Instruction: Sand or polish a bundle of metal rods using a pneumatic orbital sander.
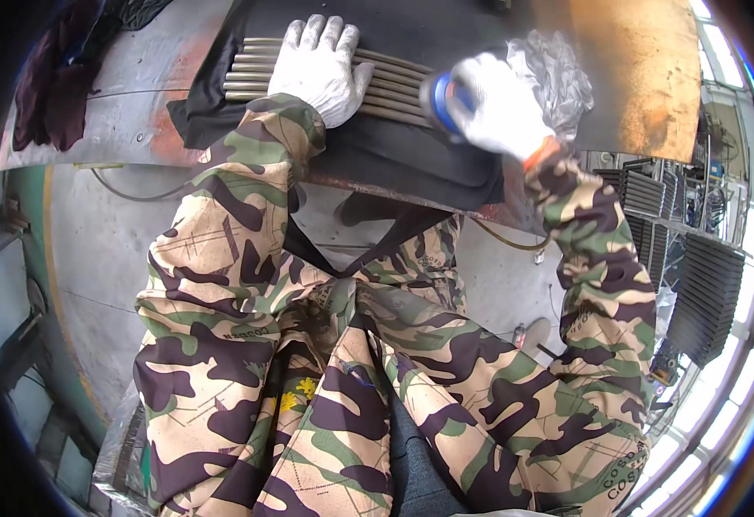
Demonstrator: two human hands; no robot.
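Note:
My left hand [321, 67], in a white work glove, lies flat with fingers spread on a row of several thin metal rods [252, 73] laid side by side on a black mat [411, 164]. My right hand [498, 103], also in a white glove, grips a blue round tool [440, 102] held at the right end of the rods; the hand and tool are blurred. Both sleeves are camouflage cloth.
The mat lies on a rusty steel workbench [127, 95]. A crumpled clear plastic bag [558, 73] sits behind my right hand. Dark cloth [49, 86] lies at the bench's left. Stacks of dark metal grates [704, 293] stand at the right. A cable [506, 241] hangs below the bench edge.

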